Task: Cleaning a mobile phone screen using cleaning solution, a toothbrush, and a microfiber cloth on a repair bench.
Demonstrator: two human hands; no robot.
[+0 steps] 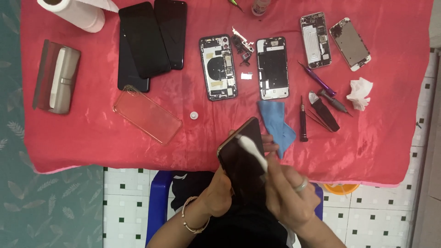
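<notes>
Head camera, looking down: a person sits at a table draped in a red cloth (pixel 92 133). The left hand (pixel 218 193) holds a dark phone (pixel 241 158) from below, fingers curled round its left edge and the screen tilted up over the table's near edge. The right hand (pixel 289 195), a ring on one finger, is closed round a white swab (pixel 252 151); the swab's tip rests on the upper part of the phone's screen, while its other end disappears into the fingers. Fingertips of the left hand show just past the phone's right edge.

On the cloth beyond the phone lies a blue cloth (pixel 275 124), just beside it. Farther up are two opened phone bodies (pixel 245 68) side by side, with small loose parts between them. Two more opened phones (pixel 333 41) lie at the upper right. A black screwdriver (pixel 302 120), tweezers and a purple tool sit to the right, near a crumpled tissue (pixel 359 93). To the left lie a clear phone case (pixel 147 115), a stack of dark phones (pixel 149 41), a glasses case (pixel 57 76) and a paper roll (pixel 76 11).
</notes>
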